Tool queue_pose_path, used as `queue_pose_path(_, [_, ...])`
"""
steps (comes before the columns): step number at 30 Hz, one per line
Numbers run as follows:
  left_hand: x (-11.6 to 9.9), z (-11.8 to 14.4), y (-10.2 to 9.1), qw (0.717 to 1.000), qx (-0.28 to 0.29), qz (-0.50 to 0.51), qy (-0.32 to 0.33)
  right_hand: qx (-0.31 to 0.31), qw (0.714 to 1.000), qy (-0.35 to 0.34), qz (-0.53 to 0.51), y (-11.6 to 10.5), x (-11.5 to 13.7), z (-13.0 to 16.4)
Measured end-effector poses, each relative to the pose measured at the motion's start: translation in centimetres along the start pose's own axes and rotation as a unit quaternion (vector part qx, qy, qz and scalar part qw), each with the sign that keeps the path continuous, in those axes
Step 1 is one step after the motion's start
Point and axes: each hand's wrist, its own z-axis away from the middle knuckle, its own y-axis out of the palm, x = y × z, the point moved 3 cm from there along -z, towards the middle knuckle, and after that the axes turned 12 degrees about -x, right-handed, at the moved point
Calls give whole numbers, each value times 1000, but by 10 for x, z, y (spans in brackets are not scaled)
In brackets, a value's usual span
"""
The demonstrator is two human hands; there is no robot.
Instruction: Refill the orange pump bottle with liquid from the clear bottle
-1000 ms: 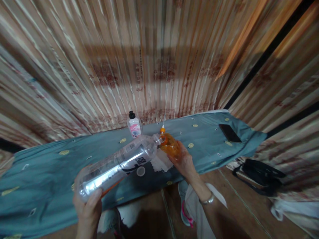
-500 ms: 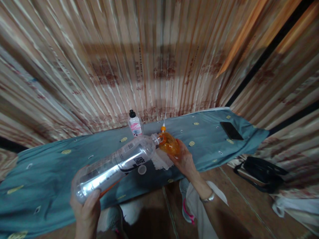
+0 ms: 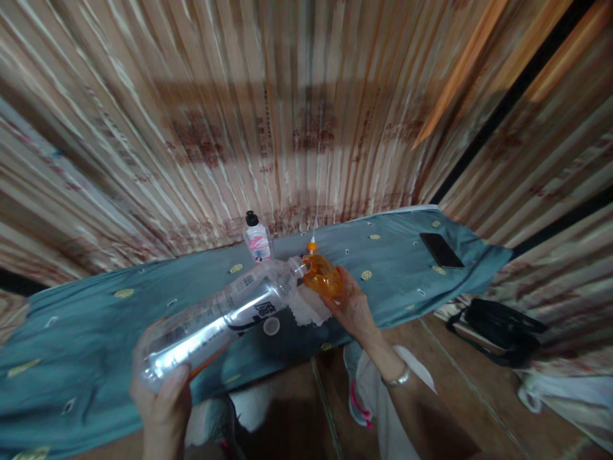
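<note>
My left hand (image 3: 165,396) is closed around the base of a large clear plastic bottle (image 3: 215,326), which lies tilted with its neck toward the right. That neck meets the mouth of a small orange see-through bottle (image 3: 323,278), gripped from the right by my right hand (image 3: 353,306). Whether liquid passes between them I cannot make out. Behind the orange bottle is an orange pump head (image 3: 312,246) with a white tip. Below the joined necks lie a crumpled white tissue (image 3: 306,310) and a round white cap (image 3: 271,326).
A clear bottle with a pink label and black cap (image 3: 257,239) stands at the back of the cloth-covered bench (image 3: 96,319). A dark phone (image 3: 441,250) rests at its right end. On the floor sits a black bag (image 3: 498,329); a curtain (image 3: 287,128) hangs behind.
The view has shifted slightly. Both hands hold the two bottles mouth to mouth as before, with little visible movement.
</note>
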Motion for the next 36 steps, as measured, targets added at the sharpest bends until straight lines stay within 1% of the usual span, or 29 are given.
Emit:
queue_pose_path(6, [2, -2, 0, 999, 4, -28, 28, -15, 1000, -14, -8, 1, -3, 3])
queue_pose_path(9, [2, -1, 2, 1000, 12, -4, 20, -19, 1000, -6, -14, 3, -5, 5])
queue_pose_path(12, [3, -1, 2, 1000, 5, 14, 9, -23, 1000, -4, -18, 3, -4, 4])
queue_pose_path(19, [7, -3, -2, 1000, 3, 9, 15, -25, 1000, -10, -11, 1, -1, 2])
queue_pose_path(22, [7, -3, -2, 1000, 2, 17, 12, -20, 1000, -2, -8, 1, 0, 2])
queue_pose_path(30, [12, -4, -5, 1000, -7, 27, -12, -13, 1000, 13, -23, 3, -1, 2])
queue_pose_path(36, [10, -4, -4, 1000, 1, 17, 10, -21, 1000, 6, -21, 3, -2, 2])
